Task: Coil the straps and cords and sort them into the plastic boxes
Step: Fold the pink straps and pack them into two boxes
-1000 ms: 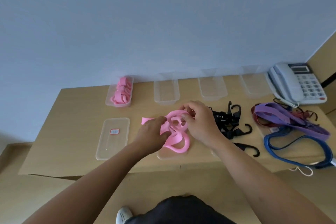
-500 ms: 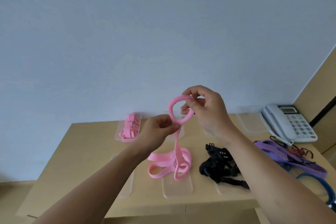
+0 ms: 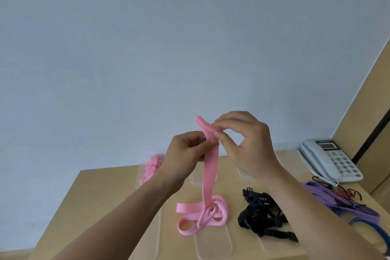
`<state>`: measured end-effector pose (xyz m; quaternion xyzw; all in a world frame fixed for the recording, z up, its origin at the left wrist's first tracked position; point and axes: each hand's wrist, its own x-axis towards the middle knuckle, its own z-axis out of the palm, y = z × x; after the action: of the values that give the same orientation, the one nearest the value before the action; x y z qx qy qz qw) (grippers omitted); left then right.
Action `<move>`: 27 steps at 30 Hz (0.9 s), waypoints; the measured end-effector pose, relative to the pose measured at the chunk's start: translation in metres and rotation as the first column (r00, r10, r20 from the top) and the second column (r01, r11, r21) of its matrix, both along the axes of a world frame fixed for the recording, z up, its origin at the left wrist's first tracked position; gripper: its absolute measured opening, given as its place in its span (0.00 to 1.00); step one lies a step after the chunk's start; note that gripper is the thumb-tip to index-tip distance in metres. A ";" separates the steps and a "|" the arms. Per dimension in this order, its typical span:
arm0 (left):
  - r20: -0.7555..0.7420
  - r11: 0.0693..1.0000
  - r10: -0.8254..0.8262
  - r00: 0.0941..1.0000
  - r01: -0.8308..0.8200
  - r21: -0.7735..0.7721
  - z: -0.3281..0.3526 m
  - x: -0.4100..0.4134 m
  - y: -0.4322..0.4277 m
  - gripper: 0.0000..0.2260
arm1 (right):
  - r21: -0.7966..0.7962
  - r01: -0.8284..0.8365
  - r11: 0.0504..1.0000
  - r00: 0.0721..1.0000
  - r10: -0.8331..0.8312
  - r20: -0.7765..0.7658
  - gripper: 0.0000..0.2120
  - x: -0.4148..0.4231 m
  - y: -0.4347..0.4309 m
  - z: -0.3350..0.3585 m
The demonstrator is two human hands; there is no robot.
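A pink strap [image 3: 210, 172] is held upright above a wooden table [image 3: 95, 196], and all positions are given relative to this strap. Its folded upper end is pinched between the thumb and forefinger of the right hand [image 3: 250, 145], the remaining fingers of that hand being loosely curled and apart from the strap. Just below that grip, the strap is pinched between the thumb and forefinger of the left hand [image 3: 184, 155]; its other fingers are curled into the palm. The lower length of the strap is seen hanging straight down and ending in a loose heap of loops, which rests on the table and partly on a clear lid [image 3: 213, 245]. To the left of the strap and further back, a plastic box [image 3: 139, 177] containing coiled pink straps [image 3: 150, 168] is shown, partly hidden by the left forearm. To the right of the strap a tangle of black straps [image 3: 263, 217] is laid on the table. Further right, purple straps [image 3: 337, 200] and a blue strap [image 3: 368, 231] are shown. Behind these, well to the right of the strap, a white telephone [image 3: 331, 160] is placed.
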<state>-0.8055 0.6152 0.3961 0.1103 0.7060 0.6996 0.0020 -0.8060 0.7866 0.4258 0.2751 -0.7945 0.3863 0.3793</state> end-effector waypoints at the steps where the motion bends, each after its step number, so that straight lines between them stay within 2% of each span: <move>1: -0.008 1.000 -0.007 1.000 0.007 0.017 0.001 0.001 -0.002 0.07 | 0.017 0.007 1.000 1.000 -0.006 -0.025 0.10 0.001 -0.003 -0.001; 8: 0.008 0.994 -0.063 0.998 0.062 0.095 0.002 0.008 -0.019 0.10 | 0.039 0.032 0.999 0.998 -0.030 -0.052 0.08 0.005 -0.022 -0.005; 11: 0.011 0.995 -0.020 1.000 0.019 0.097 0.000 0.012 -0.026 0.13 | 0.072 0.056 0.996 0.998 -0.053 -0.041 0.08 0.008 -0.030 -0.005; 15: 0.018 0.995 0.049 0.999 -0.051 0.081 -0.002 0.016 -0.036 0.12 | 0.091 0.087 0.992 0.996 -0.087 -0.010 0.07 0.012 -0.041 -0.003; 20: -0.007 0.997 0.072 0.997 -0.072 0.026 0.001 0.025 -0.054 0.09 | 0.175 0.122 0.977 0.990 -0.133 0.053 0.14 0.017 -0.054 0.005; 24: -0.048 0.996 0.093 0.995 -0.093 -0.005 0.001 0.031 -0.061 0.10 | 0.280 0.060 0.958 0.990 -0.093 0.108 0.08 0.020 -0.062 0.011; 27: -0.049 0.994 0.105 0.993 -0.106 -0.008 0.000 0.036 -0.064 0.10 | 0.288 0.034 0.957 0.984 -0.081 0.156 0.04 0.022 -0.066 0.013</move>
<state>-0.7695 0.5510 0.3959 0.0895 0.7145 0.6920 -0.0513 -0.7845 0.7202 0.4390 0.2702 -0.8782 0.2788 0.2794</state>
